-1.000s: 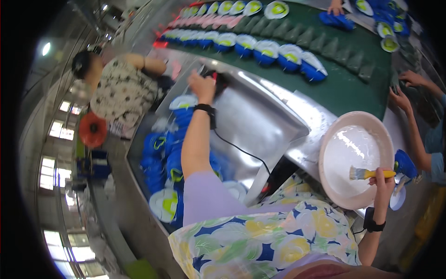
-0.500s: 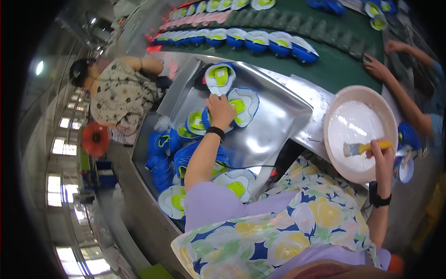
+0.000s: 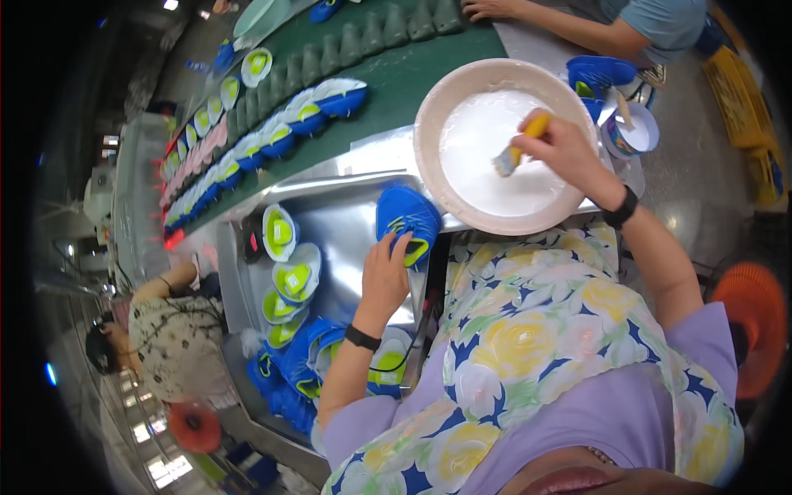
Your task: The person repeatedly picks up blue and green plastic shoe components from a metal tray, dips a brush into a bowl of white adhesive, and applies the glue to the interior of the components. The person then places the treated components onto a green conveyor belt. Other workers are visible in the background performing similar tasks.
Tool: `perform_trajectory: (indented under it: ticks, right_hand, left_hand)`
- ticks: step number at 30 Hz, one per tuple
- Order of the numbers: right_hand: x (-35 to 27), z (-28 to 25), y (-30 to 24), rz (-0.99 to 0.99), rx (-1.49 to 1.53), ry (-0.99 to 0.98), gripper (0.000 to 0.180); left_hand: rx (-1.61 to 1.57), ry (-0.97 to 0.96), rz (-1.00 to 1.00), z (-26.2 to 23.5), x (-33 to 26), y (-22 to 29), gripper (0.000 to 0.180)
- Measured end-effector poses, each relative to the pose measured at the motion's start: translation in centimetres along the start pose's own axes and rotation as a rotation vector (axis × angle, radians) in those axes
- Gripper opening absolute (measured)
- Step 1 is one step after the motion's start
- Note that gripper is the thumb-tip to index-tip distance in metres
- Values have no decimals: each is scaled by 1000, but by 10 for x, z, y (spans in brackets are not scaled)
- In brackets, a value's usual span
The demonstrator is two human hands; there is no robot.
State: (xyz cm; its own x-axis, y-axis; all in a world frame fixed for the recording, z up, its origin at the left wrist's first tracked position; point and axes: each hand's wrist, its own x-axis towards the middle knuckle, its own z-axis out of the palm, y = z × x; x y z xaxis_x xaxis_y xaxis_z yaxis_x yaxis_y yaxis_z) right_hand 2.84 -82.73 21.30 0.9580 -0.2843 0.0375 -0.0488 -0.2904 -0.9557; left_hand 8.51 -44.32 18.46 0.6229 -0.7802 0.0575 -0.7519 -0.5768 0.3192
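Observation:
My left hand (image 3: 385,276) grips a blue shoe upper (image 3: 404,208) by its lime-lined opening, over the right part of the metal tray (image 3: 342,227). In my right hand (image 3: 571,153) is a paintbrush (image 3: 506,162) with a yellow handle. Its bristles point down at the white liquid (image 3: 470,140) in a wide pale pink basin (image 3: 427,124); whether they touch it I cannot tell. More shoe uppers (image 3: 295,272), white and lime inside, lie along the tray's left side, and a blue heap of them (image 3: 285,384) fills its near corner.
Behind the tray runs a green conveyor (image 3: 388,78) with rows of shoe uppers (image 3: 276,136) and dark shoe lasts (image 3: 351,45). A small white bucket (image 3: 631,130) stands right of the basin. One co-worker (image 3: 173,330) is at the left, another person's arm (image 3: 561,25) at the far right.
The view has swung to the right. My left hand has come away from the tray's far left with a shoe upper in it. My right hand has tilted the brush downward over the basin.

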Motion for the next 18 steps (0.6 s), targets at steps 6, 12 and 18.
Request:
perform_trajectory:
  ticks: [6,12,18]
  right_hand:
    - [-1,47,-18,-265,-241,-394,22]
    - [-2,7,-25,-309,-290,-243,22]
    - [12,-40,-26,-332,-273,-51,24]
  left_hand:
    - [67,38,100,6,40,-16,41]
    - [-419,225,-235,-59,31,-94,45]
    - [-1432,141,-475,-83,87,-58,39]
